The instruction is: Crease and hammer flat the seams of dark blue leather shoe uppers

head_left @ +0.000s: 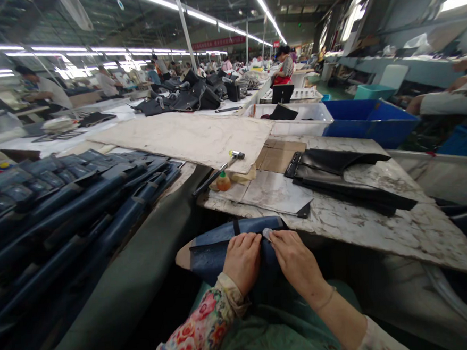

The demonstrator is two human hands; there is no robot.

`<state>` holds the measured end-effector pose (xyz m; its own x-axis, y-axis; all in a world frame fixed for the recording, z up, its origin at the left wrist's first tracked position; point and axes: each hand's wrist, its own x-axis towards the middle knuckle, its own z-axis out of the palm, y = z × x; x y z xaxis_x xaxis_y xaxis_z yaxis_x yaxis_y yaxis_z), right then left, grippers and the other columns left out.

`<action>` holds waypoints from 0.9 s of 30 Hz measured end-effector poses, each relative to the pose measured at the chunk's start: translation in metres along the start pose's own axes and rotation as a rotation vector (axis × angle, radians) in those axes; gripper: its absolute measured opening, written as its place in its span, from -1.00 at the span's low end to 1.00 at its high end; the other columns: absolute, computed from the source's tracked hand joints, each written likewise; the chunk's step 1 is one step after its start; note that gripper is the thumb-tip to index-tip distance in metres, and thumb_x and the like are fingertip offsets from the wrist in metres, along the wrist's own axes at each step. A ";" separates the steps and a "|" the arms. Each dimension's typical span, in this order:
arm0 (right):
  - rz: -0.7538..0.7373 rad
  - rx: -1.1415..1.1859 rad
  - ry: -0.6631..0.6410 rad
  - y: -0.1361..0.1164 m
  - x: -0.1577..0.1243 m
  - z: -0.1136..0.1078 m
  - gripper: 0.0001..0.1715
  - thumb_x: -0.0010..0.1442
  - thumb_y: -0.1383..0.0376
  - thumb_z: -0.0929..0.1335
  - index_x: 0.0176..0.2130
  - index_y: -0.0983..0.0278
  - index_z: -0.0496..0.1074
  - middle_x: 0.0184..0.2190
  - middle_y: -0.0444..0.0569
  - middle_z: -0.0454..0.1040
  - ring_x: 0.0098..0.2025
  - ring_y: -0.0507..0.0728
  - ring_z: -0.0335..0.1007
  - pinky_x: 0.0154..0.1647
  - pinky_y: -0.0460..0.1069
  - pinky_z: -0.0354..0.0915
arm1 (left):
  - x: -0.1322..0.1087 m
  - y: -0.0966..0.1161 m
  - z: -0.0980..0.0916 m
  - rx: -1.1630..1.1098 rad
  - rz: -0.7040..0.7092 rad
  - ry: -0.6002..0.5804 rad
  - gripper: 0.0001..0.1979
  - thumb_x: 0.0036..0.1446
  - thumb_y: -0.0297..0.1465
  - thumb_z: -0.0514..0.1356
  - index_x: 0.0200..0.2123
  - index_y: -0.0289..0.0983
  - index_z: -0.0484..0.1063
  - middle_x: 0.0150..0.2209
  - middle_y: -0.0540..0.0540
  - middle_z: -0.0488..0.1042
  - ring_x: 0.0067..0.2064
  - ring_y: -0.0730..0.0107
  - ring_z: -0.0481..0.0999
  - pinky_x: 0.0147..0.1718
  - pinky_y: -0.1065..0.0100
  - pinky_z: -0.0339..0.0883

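The dark blue leather piece [222, 245] lies directly under your fingers, at the near edge of the table [381, 228], partly over your lap. Its long axis runs left to right across your body, and a narrow dark strap crosses it at the far edge.

Your left hand [242, 260] rests on the middle of the piece, fingers curled down and close together, pressing the leather flat rather than gripping it. Your right hand [298, 264] sits just beside it on the right, the two hands nearly touching. Its fingers are pinched narrow at the far edge of the piece, on or around a small pale object [267, 233]; what that object is cannot be told. Both hands are equally near the work.

Noted beyond: a hammer [217, 173] and a small orange bottle [223, 182] lie farther off on the table, well apart from your hands. Black leather panels [337, 175] lie to the far right. Stacked blue pieces [59, 203] fill the left.
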<state>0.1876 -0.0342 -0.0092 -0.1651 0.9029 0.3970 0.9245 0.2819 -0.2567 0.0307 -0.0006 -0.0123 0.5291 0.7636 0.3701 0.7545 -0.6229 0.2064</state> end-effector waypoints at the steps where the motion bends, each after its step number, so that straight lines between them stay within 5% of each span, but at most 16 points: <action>1: -0.007 0.002 -0.007 -0.005 0.001 0.002 -0.64 0.22 0.44 0.21 0.01 0.30 0.32 -0.14 0.05 0.37 -0.08 0.19 0.24 -0.02 0.09 0.29 | -0.003 -0.003 -0.002 0.011 -0.012 0.008 -0.70 0.17 -0.49 0.04 -0.02 -0.25 0.33 -0.11 -0.10 0.45 -0.08 0.29 0.37 -0.06 0.20 0.22; 11: -0.079 0.086 -0.077 -0.045 0.021 0.011 -0.65 0.20 0.48 0.21 -0.03 0.30 0.34 -0.16 0.05 0.38 -0.11 0.17 0.25 -0.05 0.06 0.32 | -0.034 -0.028 -0.016 0.053 -0.086 0.115 -0.69 0.17 -0.46 0.03 -0.01 -0.27 0.34 -0.02 -0.13 0.43 0.00 0.22 0.34 -0.03 0.18 0.18; 17: -0.074 0.193 -0.134 -0.036 0.028 0.009 -0.70 0.18 0.45 0.24 -0.09 0.26 0.38 -0.20 0.01 0.38 -0.15 0.15 0.26 -0.07 0.07 0.31 | -0.051 -0.031 -0.014 0.087 -0.109 0.194 -0.67 0.20 -0.44 -0.01 0.02 -0.29 0.32 0.05 -0.15 0.38 0.08 0.23 0.31 0.02 0.20 0.15; 27: -0.051 0.479 -0.268 -0.017 0.036 0.004 -0.72 0.19 0.34 0.28 -0.09 0.26 0.42 -0.22 0.00 0.42 -0.14 0.12 0.31 -0.05 0.07 0.27 | -0.058 -0.028 -0.016 0.108 -0.118 0.124 -0.64 0.19 -0.45 -0.01 0.06 -0.29 0.28 0.07 -0.14 0.37 0.08 0.21 0.31 -0.02 0.20 0.19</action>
<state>0.1648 -0.0052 0.0064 -0.3453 0.9175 0.1975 0.6633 0.3874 -0.6403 -0.0274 -0.0302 -0.0249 0.3876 0.7994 0.4591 0.8493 -0.5033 0.1592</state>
